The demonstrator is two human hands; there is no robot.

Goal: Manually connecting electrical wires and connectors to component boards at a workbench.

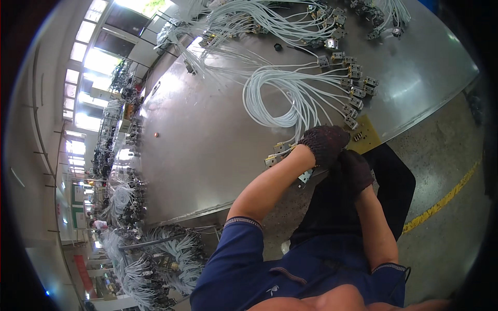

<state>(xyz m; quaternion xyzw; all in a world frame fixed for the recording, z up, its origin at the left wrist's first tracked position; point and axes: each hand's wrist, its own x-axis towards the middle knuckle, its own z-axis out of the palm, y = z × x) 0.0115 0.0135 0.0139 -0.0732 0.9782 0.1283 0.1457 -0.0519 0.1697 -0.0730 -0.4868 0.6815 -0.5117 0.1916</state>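
My left hand (324,144), in a dark knitted glove, is curled closed at the table's near edge. My right hand (356,170), gloved too, is closed right beside it, lower and to the right. The two meet at the fingertips, and whatever is between them is hidden. A small metal block (305,178) shows just below my left wrist; I cannot tell whether it is held. Next to the hands lies a yellowish plate (369,136) with a few small brass-coloured pieces (358,137). Beyond is a coil of white cables (275,98) ending in metal connector blocks (356,92).
The metal table (197,155) bears more cable bundles (259,20) at the far side and a dark round piece (278,47). More metal blocks (277,151) lie left of my left hand. Racks of cables (166,259) stand at the left. A yellow line (441,201) marks the floor.
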